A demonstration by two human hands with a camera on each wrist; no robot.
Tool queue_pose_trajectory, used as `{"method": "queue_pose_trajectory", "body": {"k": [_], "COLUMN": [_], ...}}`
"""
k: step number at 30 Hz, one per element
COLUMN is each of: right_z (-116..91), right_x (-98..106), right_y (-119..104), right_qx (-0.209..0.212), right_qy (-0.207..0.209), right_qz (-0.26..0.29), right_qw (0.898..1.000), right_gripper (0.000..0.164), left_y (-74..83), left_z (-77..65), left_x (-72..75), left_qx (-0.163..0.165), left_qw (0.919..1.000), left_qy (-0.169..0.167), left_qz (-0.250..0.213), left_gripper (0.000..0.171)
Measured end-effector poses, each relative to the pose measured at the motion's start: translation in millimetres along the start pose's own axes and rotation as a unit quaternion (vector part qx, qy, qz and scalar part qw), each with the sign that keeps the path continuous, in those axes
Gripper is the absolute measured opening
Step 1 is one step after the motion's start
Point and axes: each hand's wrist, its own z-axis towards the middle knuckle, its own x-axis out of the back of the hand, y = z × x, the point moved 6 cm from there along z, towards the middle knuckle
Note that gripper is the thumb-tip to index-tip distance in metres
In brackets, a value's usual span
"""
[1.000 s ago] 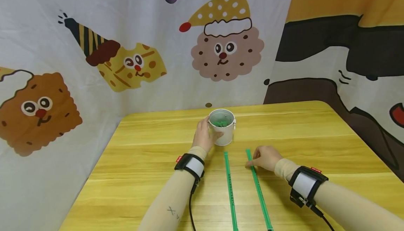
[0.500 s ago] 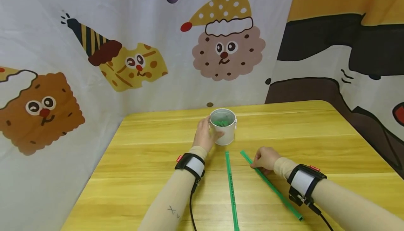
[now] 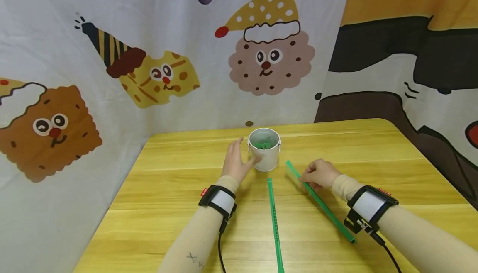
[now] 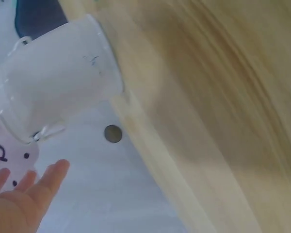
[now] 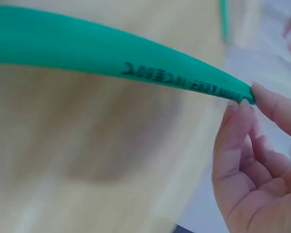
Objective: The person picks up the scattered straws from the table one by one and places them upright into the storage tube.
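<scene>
My right hand (image 3: 321, 173) pinches a long green plastic tube (image 3: 328, 212) between thumb and fingertips, near its far end. In the right wrist view black print runs along this flattened-looking tube (image 5: 106, 51). A second green tube (image 3: 275, 223) lies lengthwise on the table, left of the held one. At the back stands a small white metal bucket (image 3: 269, 161) with short green pieces (image 3: 263, 145) inside. My left hand (image 3: 235, 163) is spread beside the bucket's left side, fingers extended and holding nothing. The left wrist view shows its fingers (image 4: 51, 182) apart from the bucket wall.
The wooden table (image 3: 168, 190) ends at a back edge just behind the bucket. A printed cartoon curtain (image 3: 168, 11) hangs behind and to both sides. Cables (image 3: 221, 252) trail from the wrist straps toward me.
My right hand has pinched the right-hand tube, swung its near end rightward and raised it. My left hand has let go of the bucket and drawn slightly left.
</scene>
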Motion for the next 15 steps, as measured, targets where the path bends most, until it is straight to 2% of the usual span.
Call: {"method": "queue_pose_trajectory", "body": {"k": [4,8,12,15], "right_z": [-0.8,-4.6,-12.7,-22.9], "right_x": [28.9,55.0,74.9,83.7], "right_y": [-19.3,-45.8,-82.4,-112.9], "right_qx": [0.027,0.063,0.123,0.175], "right_qy": [0.043,0.102,0.175,0.22], "right_qz": [-0.001,-0.006,0.014,0.035], "right_qw": [0.999,0.993,0.977,0.959], "right_gripper": [0.027,0.032,0.034,0.032], "left_y": [4.8,17.8,42.0,66.9], "left_z": [-10.3,-20.5,-27.4,-31.5], "left_x": [3.0,6.0,16.5,28.7], "left_qx": [-0.004,-0.029,-0.078,-0.134], "left_qw": [0.9996,0.9987,0.9947,0.9857], "left_qy": [-0.01,-0.003,0.036,0.079], "left_qz": [-0.026,-0.042,-0.056,-0.065], "left_gripper": [0.099,0.107,0.113,0.111]}}
